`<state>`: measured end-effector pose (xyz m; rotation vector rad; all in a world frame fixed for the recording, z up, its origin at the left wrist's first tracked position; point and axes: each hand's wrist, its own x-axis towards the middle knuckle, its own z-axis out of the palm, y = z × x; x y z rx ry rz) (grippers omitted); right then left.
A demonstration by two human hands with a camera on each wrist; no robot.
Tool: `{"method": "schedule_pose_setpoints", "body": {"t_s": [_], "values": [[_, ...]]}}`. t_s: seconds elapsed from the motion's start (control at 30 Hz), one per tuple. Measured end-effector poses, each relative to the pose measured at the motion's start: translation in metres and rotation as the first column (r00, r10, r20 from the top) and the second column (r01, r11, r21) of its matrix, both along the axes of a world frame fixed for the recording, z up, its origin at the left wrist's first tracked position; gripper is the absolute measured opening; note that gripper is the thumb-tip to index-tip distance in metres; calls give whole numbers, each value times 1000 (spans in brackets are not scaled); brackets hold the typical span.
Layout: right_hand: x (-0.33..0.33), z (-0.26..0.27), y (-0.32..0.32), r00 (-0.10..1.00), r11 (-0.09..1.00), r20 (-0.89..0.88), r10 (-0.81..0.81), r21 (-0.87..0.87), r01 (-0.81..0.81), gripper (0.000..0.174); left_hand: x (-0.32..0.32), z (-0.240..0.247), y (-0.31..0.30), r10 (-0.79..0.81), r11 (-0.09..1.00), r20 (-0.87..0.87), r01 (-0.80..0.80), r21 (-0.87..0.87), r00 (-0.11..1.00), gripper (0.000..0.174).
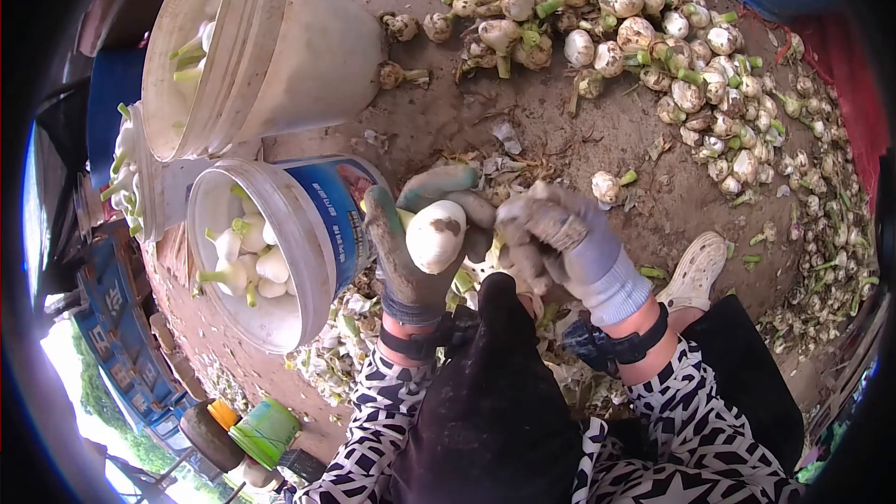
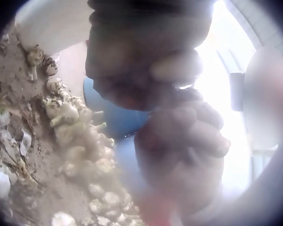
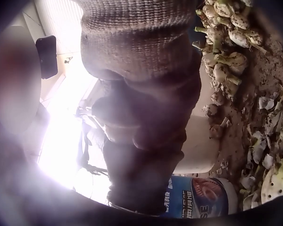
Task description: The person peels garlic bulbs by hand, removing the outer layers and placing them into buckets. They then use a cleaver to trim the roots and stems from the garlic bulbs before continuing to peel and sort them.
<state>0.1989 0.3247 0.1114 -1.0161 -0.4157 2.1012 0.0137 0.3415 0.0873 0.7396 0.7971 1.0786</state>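
Both hands wear soiled knit gloves. In the head view the left hand holds a white garlic bulb with a brown patch, its green stem toward the thumb. Just to the right, the right hand has its fingers curled near the left fingertips. No clear object shows in its fingers. The left wrist view is blurred, with the left hand above the right hand. In the right wrist view, the dark right hand hides the bulb.
A white bucket with a blue label holds trimmed bulbs at left. A larger bucket stands behind it. Untrimmed garlic is heaped at the upper right. Loose peelings lie on the ground, and a clog shoe stands right.
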Motion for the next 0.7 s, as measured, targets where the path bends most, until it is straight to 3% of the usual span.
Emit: {"method": "schedule_pose_setpoints", "body": {"t_s": [0.07, 0.1, 0.13, 0.2, 0.23, 0.27, 0.33, 0.37, 0.5, 0.6, 0.63, 0.67, 0.7], "values": [[1, -13, 6, 982, 978, -22, -185, 97, 187, 19, 1, 0, 2, 108, 985, 233, -72, -156, 966, 78], [-8, -12, 1, 948, 950, 88, -305, 100, 296, 19, -3, -1, 2, 96, 988, 234, -64, -140, 968, 81], [-8, -10, 1, 949, 951, 88, -302, 102, 293, 19, -5, 1, 2, 98, 988, 235, -66, -138, 967, 81], [-4, 3, 3, 977, 973, 197, 81, 197, -120, 28, -4, 10, 1, 118, 984, -77, -127, -125, 990, 75], [-4, 7, 8, 953, 954, 244, 180, 191, -230, 35, -5, 15, 0, 90, 993, -223, -104, -53, 971, 78], [-6, 4, 8, 950, 955, 252, 183, 186, -233, 35, -4, 17, -3, 91, 993, -215, -106, -57, 972, 78], [-15, -6, 8, 949, 946, 240, 204, 201, -254, 38, -3, 20, -6, 32, 993, -300, 4, 119, 953, 84], [-18, -2, 11, 917, 930, 306, 254, 184, -319, 39, -9, 25, -2, -47, 992, -393, 89, 89, 918, 78], [-19, 16, 20, 895, 917, 228, 383, 22, -398, 38, -13, 15, -9, 44, 992, -370, 4, 128, 928, 68], [-23, 18, 15, 951, 955, 106, 292, -82, -284, 35, -8, 18, -9, 67, 995, -266, -47, 82, 962, 69], [-25, 11, 12, 965, 964, 39, 258, -82, -254, 33, -11, 9, -6, 111, 975, -306, -44, 218, 945, 70], [-28, 5, 8, 974, 971, -27, 223, -82, -225, 31, -10, 10, -6, 120, 973, -306, -51, 225, 945, 70], [-30, 2, 4, 973, 970, -25, 231, -73, -232, 31, -6, 13, -5, 128, 991, -222, -115, 71, 967, 70]]}}
